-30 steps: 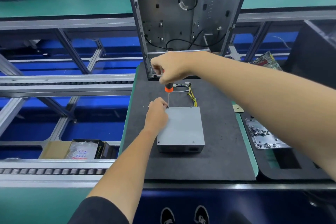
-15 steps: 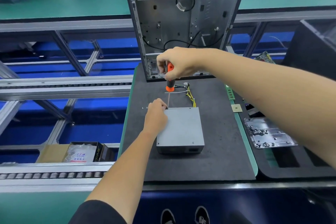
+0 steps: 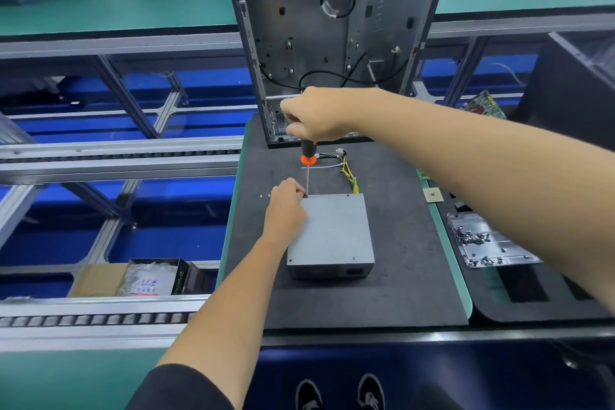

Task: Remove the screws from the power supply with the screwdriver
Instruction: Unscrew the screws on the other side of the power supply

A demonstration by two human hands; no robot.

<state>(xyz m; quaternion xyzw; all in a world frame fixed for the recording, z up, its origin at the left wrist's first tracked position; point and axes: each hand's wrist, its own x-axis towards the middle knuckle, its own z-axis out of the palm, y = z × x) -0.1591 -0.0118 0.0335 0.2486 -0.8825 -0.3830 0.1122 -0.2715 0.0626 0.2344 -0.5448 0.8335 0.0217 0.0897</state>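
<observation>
Dark foam matting covers the bench, with an empty computer case standing upright at its far end. On the mat's middle lies the grey power supply, yellow wires trailing from its far side. The right hand is clenched round the handle of the screwdriver, held upright with its tip at the box's far-left corner. The left hand pinches at that same corner, beside the shaft. Loose screws lie on a metal plate to the right.
</observation>
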